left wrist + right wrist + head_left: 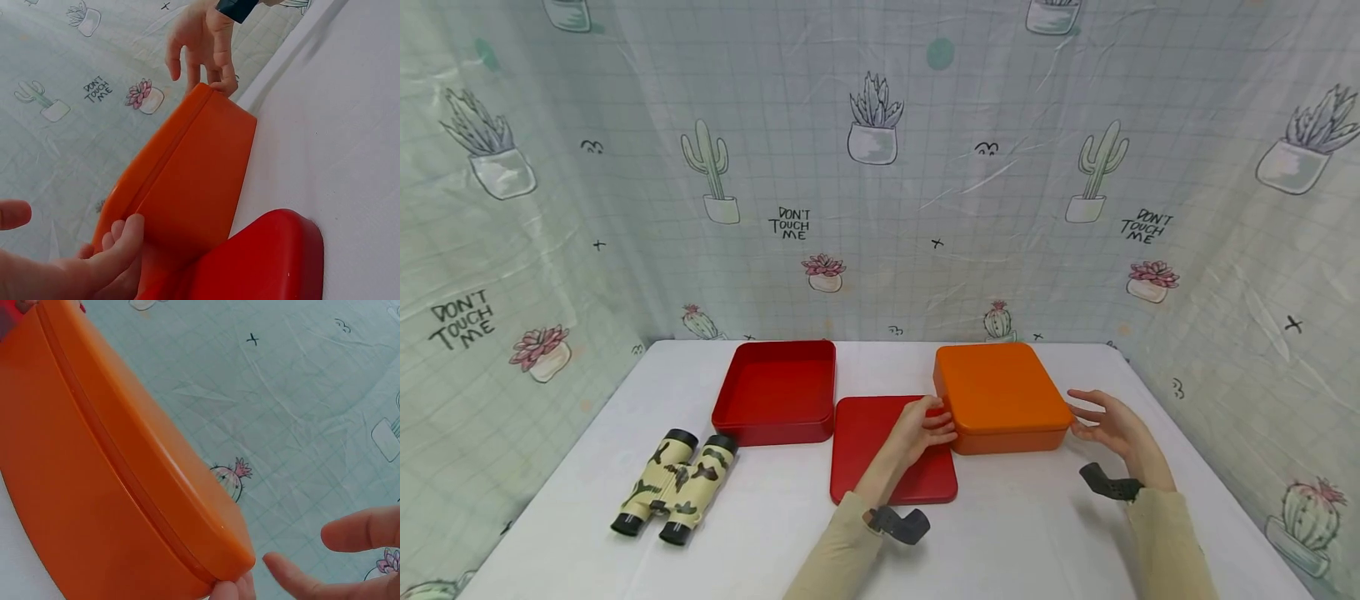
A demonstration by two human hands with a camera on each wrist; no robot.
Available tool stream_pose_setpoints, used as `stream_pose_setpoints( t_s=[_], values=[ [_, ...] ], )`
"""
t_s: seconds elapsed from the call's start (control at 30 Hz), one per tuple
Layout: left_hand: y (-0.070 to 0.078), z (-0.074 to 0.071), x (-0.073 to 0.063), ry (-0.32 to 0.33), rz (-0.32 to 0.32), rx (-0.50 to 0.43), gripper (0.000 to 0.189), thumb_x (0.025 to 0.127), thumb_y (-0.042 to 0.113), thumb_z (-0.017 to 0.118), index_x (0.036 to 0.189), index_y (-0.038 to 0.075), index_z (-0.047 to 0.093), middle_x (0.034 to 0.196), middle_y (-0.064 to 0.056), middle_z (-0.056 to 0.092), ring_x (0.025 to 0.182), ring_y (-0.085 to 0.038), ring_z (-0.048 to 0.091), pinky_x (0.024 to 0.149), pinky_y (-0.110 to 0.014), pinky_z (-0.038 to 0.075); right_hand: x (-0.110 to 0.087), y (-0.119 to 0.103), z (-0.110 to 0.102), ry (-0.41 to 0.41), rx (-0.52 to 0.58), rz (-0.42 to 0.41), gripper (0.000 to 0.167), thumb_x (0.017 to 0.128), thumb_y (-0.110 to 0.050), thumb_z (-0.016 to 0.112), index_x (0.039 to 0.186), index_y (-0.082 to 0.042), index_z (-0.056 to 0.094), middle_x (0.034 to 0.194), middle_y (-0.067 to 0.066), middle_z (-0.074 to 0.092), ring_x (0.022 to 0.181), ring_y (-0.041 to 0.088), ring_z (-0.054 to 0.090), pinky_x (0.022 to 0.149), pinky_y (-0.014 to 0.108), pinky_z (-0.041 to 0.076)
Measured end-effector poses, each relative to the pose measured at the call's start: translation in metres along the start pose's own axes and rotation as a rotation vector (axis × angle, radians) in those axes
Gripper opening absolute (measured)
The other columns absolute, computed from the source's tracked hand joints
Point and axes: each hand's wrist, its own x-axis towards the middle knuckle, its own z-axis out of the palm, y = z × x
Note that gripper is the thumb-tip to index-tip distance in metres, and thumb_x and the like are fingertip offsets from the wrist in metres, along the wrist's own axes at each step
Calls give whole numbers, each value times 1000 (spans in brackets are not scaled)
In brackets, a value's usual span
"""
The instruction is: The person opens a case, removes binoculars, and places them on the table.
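Observation:
An orange box [1003,387] with its lid on rests on the white table. My left hand [921,429] is at the left side of this box, with fingertips against the wall just under the lid seam and the thumb held apart. On the opposite side, my right hand [1112,429] has its lower fingertips at the front right corner by the seam, while thumb and index finger stand off from the box. A flat red lid [868,467] lies beneath my left wrist, close beside the orange box.
Left of the red lid stands an open red box [778,392], its inside visible. A pair of camouflage binoculars [677,487] lies at the table's left, close to that box's front corner. A patterned curtain [880,208] hangs behind and along the sides.

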Motion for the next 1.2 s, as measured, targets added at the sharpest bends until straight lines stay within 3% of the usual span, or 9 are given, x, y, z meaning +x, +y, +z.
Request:
stream_pose_setpoints(
  t_s=[0.07,0.17,0.27,0.37,0.5,0.8,1.07,1.2],
  values=[
    [-1,-1,1,-14,-10,-17,48,87,23,46,125,-7,37,115,-22,48,88,-23,55,90,-45,45,3,2,0,14,-59,-1,50,95,-31,36,134,-1,27,114,8,38,86,15,53,78,25,52],
    [-3,-3,3,-38,-30,-50,49,88,23,43,124,-10,38,106,-17,49,85,-22,52,91,-47,44,8,4,0,42,-132,-3,57,95,-29,34,136,4,12,107,3,46,85,14,52,75,24,52],
    [-4,-3,4,-43,-40,-64,48,89,23,40,122,-12,40,99,-14,50,84,-22,52,91,-47,44,11,5,0,71,-179,5,59,94,-30,33,135,6,10,101,-1,49,84,14,51,72,22,51],
    [-4,-3,4,-42,-45,-71,48,88,23,41,121,-12,41,98,-14,51,84,-23,53,91,-47,43,12,4,1,80,-213,13,62,94,-30,33,136,7,6,110,9,46,85,15,49,71,22,51],
    [-3,-3,4,-42,-57,-90,49,87,22,43,121,-13,40,98,-15,50,84,-24,53,92,-48,42,14,3,1,65,-247,38,63,94,-30,33,136,8,6,122,18,37,86,15,47,71,21,50],
    [1,-5,4,-67,-106,-119,49,85,18,40,124,-12,34,96,-15,47,84,-24,50,96,-50,39,14,-1,-1,-7,-291,67,58,95,-31,32,134,8,13,106,6,42,82,13,48,74,22,50],
    [7,-9,3,-76,-126,-159,51,86,20,41,125,-13,38,106,-21,49,96,-32,51,94,-52,39,10,-7,0,-19,-166,78,45,95,-27,37,128,-1,21,104,8,41,83,16,48,79,32,53],
    [6,-10,3,-100,-157,-221,54,87,20,40,129,-13,29,113,-23,45,103,-37,48,96,-53,37,9,-5,-3,8,-157,84,57,94,-27,39,134,2,12,108,10,43,86,17,52,79,30,53]
  ],
)
